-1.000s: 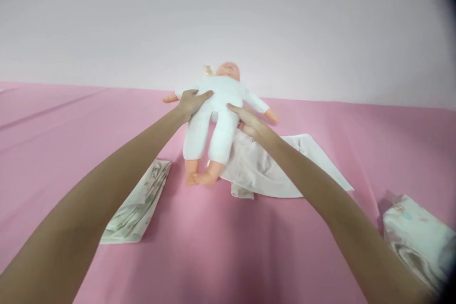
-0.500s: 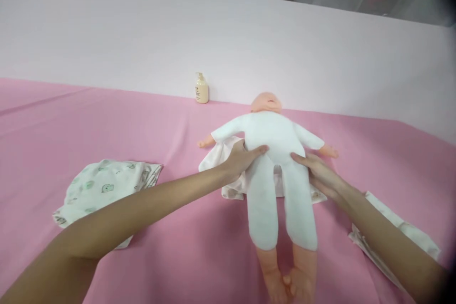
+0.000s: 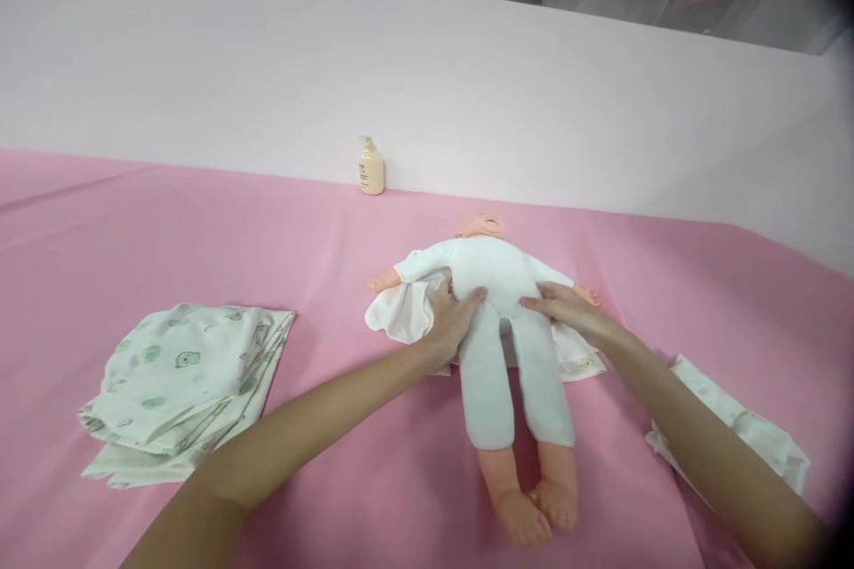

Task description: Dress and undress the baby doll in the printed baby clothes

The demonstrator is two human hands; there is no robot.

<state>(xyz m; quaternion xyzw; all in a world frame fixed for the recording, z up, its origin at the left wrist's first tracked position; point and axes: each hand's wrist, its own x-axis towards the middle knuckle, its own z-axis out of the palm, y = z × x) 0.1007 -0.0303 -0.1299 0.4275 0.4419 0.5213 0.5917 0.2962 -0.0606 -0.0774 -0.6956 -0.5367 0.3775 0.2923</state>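
A baby doll with a white cloth body lies on its back, head away from me and bare feet toward me. My left hand grips its waist on the left side, thumb on the belly. On the other side my right hand holds the waist the same way, fingers partly hidden. Beneath the doll a white garment is spread out, showing at both sides; the doll covers most of it.
A folded white cloth with green prints lies at the left on the pink sheet. Under my right forearm is another folded white cloth. A cream pump bottle stands by the white wall.
The doll has come down onto the garment, its head and arms lower and its feet farther from me. Both hands have stayed on its waist.
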